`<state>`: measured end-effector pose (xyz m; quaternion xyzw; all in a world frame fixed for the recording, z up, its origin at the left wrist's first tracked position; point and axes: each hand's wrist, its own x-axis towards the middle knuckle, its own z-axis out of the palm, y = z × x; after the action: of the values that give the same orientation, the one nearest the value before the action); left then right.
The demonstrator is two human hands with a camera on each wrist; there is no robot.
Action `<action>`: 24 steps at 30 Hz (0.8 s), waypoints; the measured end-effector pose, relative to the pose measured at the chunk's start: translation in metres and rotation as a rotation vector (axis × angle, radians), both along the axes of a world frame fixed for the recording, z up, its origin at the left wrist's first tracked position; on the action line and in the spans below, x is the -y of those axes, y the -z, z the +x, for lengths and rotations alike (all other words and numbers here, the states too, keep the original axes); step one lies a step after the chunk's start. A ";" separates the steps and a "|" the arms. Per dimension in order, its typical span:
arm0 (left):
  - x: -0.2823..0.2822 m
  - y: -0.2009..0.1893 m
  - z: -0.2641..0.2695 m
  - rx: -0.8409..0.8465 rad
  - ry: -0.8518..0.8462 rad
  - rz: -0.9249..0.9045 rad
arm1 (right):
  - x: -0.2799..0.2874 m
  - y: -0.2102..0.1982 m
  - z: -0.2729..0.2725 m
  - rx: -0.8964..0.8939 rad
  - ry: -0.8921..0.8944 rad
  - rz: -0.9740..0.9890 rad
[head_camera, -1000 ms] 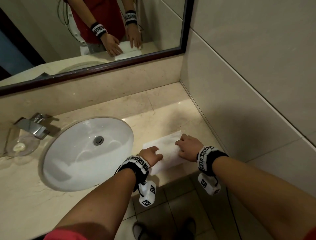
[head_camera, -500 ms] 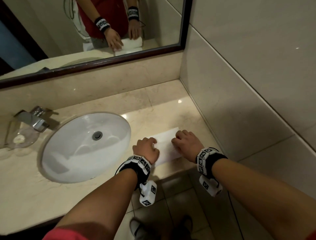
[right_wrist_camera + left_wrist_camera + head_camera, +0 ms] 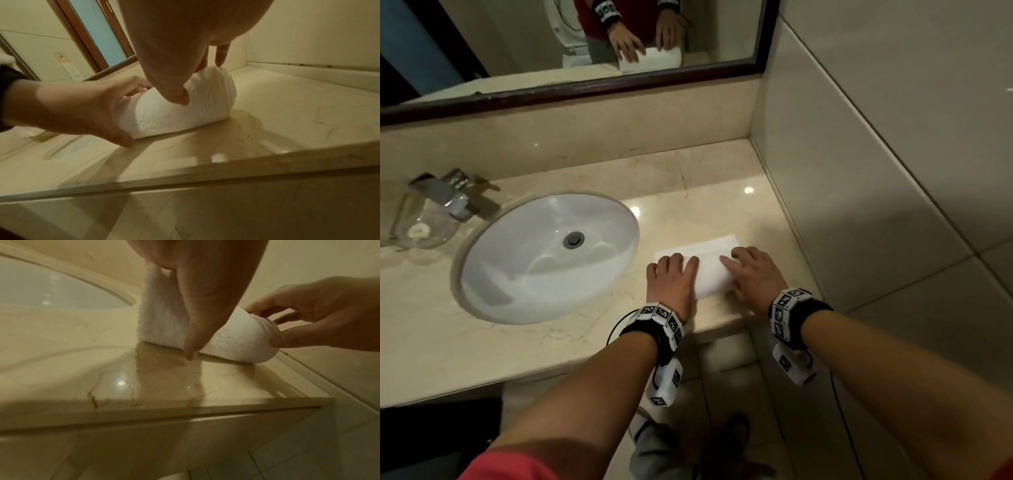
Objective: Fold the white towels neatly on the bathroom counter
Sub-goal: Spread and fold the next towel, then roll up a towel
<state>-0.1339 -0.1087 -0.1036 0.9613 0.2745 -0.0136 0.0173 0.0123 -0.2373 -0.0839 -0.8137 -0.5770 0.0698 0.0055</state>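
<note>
A white towel [image 3: 711, 274] lies on the beige marble counter [image 3: 688, 192] right of the sink, its near part rolled into a thick roll [image 3: 236, 340] and a short flat strip still showing beyond it. My left hand [image 3: 674, 277] cups the roll's left end, fingers over the top and thumb [image 3: 193, 337] down at the near side. My right hand [image 3: 750, 270] holds the right end, fingers [image 3: 273, 313] curled behind the roll and thumb [image 3: 176, 91] on its front. The right wrist view shows the roll [image 3: 174, 113] with my left hand [image 3: 78, 110] around it.
An oval white sink [image 3: 544, 257] sits left of the towel, with a chrome faucet [image 3: 445, 195] and a clear soap dish [image 3: 421, 229] further left. A tiled wall [image 3: 859, 171] bounds the counter on the right. A mirror [image 3: 517, 41] hangs behind. The counter's front edge is close to my wrists.
Both hands have pushed away from me over the towel, and the roll has grown while the flat strip beyond it got shorter. My fingers have stretched out from tight fists.
</note>
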 end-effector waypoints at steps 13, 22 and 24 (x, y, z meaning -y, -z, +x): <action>0.004 -0.007 0.004 -0.201 0.031 -0.096 | 0.026 0.006 -0.005 0.020 -0.093 -0.001; -0.011 -0.017 0.005 -0.228 -0.060 -0.344 | 0.004 0.004 -0.012 0.085 -0.146 -0.065; -0.017 -0.019 0.008 -0.216 -0.102 -0.391 | -0.003 0.005 -0.010 0.088 -0.135 -0.105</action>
<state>-0.1261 -0.0915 -0.0843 0.9176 0.3151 -0.1683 0.1744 0.0024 -0.2345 -0.0886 -0.7743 -0.6259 0.0643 -0.0674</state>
